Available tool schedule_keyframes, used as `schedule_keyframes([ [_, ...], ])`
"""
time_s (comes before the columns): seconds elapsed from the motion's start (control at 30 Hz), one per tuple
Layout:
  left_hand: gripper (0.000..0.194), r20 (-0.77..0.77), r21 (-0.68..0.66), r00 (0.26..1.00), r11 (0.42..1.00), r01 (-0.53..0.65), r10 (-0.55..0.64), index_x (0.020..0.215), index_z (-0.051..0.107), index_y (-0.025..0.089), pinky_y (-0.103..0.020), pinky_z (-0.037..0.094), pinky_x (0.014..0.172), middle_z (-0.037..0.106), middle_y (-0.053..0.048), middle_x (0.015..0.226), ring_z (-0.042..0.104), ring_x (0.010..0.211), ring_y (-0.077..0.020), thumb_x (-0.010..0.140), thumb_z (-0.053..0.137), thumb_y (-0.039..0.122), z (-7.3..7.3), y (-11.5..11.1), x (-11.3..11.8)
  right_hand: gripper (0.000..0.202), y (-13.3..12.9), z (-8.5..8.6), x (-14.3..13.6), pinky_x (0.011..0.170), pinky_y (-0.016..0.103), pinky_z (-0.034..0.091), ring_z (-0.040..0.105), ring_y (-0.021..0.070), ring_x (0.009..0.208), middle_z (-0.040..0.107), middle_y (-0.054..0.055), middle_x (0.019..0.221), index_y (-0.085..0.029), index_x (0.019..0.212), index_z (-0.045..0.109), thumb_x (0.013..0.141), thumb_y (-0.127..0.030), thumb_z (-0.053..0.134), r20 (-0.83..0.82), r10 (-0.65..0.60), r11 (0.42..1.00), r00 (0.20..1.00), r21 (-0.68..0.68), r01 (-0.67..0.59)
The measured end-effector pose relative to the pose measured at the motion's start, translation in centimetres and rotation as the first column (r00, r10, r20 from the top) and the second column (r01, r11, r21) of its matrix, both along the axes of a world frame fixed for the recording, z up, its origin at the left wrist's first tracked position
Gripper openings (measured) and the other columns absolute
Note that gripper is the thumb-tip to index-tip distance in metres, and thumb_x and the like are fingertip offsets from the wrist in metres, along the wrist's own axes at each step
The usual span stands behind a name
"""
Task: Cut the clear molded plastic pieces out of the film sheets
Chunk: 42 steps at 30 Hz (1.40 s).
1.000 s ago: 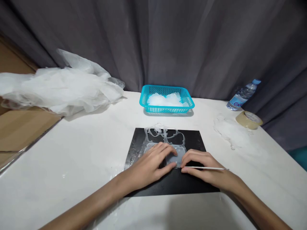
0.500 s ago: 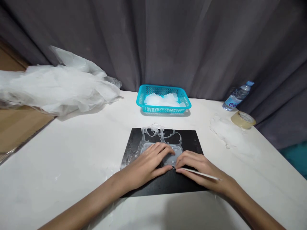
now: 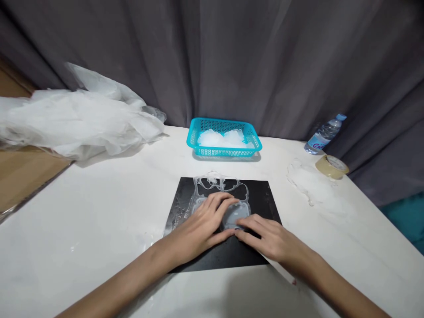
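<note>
A translucent plastic sheet point(image 3: 236, 213) with moulded, rounded outlines lies on a black mat point(image 3: 261, 194). My left hand point(image 3: 207, 218) rests over it, fingers bent along the far side and thumb at the near edge, holding it down. My right hand point(image 3: 265, 236) is closed, thumb and index fingertip meeting at the sheet's near edge beside the left thumb. From under that hand a thin white pen-like tool point(image 3: 281, 271) slants toward me, its back end reddish. The tool's tip is hidden by the fingers. Cut-out frames of clear plastic point(image 3: 239, 190) lie at the mat's far side.
A turquoise basket point(image 3: 227, 153) holding whitish translucent pieces stands at the back. On the left, a heap of white plastic bags point(image 3: 89, 119) lies partly over a cardboard box point(image 3: 29, 176). A water bottle point(image 3: 323, 138), tape roll point(image 3: 332, 166) and clear scraps point(image 3: 309, 183) are at the right.
The tool has swung so that its back end points lower and nearer me. My right fingers have shifted slightly left over the sheet's edge. My left hand stays almost in place.
</note>
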State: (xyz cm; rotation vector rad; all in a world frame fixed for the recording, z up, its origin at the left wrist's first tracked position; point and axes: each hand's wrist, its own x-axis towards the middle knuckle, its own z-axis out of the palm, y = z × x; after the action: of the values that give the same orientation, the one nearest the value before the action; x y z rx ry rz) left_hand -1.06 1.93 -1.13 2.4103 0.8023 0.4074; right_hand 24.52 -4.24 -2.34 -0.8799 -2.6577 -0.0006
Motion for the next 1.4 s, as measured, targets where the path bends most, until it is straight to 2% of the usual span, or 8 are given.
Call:
schedule_keyframes([
  [0.3,0.092,-0.075,-0.046,0.988,0.989,-0.141,0.137,0.169,-0.002,0.023,-0.065,0.029,0.125,0.02,-0.026,0.171,0.019,0.161,-0.042,0.104,0.056,0.054,-1.7,0.1,-0.3,0.037,4.3,0.7,1.5,0.087,0.036,0.064,0.075,0.0237,0.102,0.079,0.013,0.111,-0.015,0.138,0.065,0.109,-0.018,0.043,-0.292,0.047,0.996,0.955,0.084,-0.024],
  [0.4,0.092,-0.141,-0.088,0.985,0.99,-0.112,0.098,0.17,0.003,0.018,-0.066,0.026,0.126,0.014,-0.027,0.175,0.011,0.163,-0.0427,0.104,0.05,0.062,-1.4,0.4,-0.1,0.034,10.7,2.9,5.7,0.087,0.046,0.062,0.074,0.0261,0.092,0.078,0.013,0.102,-0.016,0.12,0.074,0.109,-0.025,0.043,-0.585,-0.282,0.914,0.761,0.077,0.398],
  [0.5,0.089,-0.16,-0.09,0.985,0.992,-0.085,0.07,0.17,0.009,0.017,-0.064,0.024,0.127,0.011,-0.025,0.177,0.008,0.164,-0.0414,0.105,0.047,0.065,-1.0,0.5,-0.2,0.031,14.0,5.6,8.9,0.083,0.042,0.061,0.075,0.0262,0.085,0.078,0.011,0.088,-0.015,0.109,0.078,0.101,-0.037,0.057,-0.787,-0.524,0.684,0.326,-0.16,0.712],
  [0.73,0.085,-0.019,-0.164,0.983,0.969,-0.184,0.184,0.167,0.025,0.024,-0.06,0.031,0.126,0.025,-0.019,0.174,0.025,0.16,-0.0392,0.1,0.059,0.063,-0.9,0.3,-0.9,0.031,7.3,5.6,6.3,0.096,0.043,0.059,0.076,0.027,0.101,0.082,0.008,0.11,-0.022,0.108,0.082,0.096,-0.048,0.068,-0.646,-0.604,0.795,0.467,-0.446,0.411],
  [0.97,0.052,0.295,-0.547,0.883,0.822,-0.157,0.365,0.149,0.049,0.03,-0.05,0.039,0.121,0.058,-0.01,0.151,0.054,0.141,-0.0302,0.104,0.057,0.056,1.1,0.4,1.0,0.032,4.3,2.7,2.0,0.089,0.039,0.066,0.078,0.0246,0.095,0.081,0.009,0.117,-0.023,0.111,0.083,0.094,-0.049,0.076,-0.632,-0.702,0.624,0.327,-0.768,-0.144],
  [1.1,0.055,0.409,-0.711,0.821,0.703,0.012,0.399,0.14,0.057,0.023,-0.04,0.052,0.099,0.071,-0.008,0.115,0.068,0.106,-0.0242,0.096,0.069,0.054,1.2,0.5,2.5,0.029,3.5,3.1,0.5,0.084,0.034,0.064,0.077,0.0211,0.088,0.082,0.007,0.1,-0.023,0.108,0.084,0.095,-0.046,0.076,-0.621,-0.697,0.573,0.358,-0.783,-0.242],
  [1.3,0.034,0.355,-0.647,0.85,0.759,-0.077,0.389,0.093,0.071,0.019,-0.029,0.047,0.079,0.058,-0.001,0.096,0.057,0.087,-0.0171,0.084,0.082,0.049,1.2,0.7,2.2,0.025,3.3,3.6,-0.2,0.076,0.03,0.061,0.074,0.0182,0.078,0.08,0.007,0.086,-0.021,0.096,0.086,0.089,-0.045,0.08,-0.606,-0.711,0.484,0.357,-0.79,-0.377],
  [1.4,0.036,0.353,-0.767,0.835,0.642,0.0,0.422,0.089,0.066,0.017,-0.027,0.047,0.076,0.064,-0.001,0.092,0.062,0.085,-0.0169,0.085,0.083,0.048,1.8,0.5,2.0,0.027,3.4,3.5,-0.3,0.076,0.031,0.061,0.074,0.0185,0.076,0.08,0.007,0.084,-0.02,0.096,0.086,0.088,-0.046,0.081,-0.585,-0.734,0.455,0.344,-0.8,-0.391],
])
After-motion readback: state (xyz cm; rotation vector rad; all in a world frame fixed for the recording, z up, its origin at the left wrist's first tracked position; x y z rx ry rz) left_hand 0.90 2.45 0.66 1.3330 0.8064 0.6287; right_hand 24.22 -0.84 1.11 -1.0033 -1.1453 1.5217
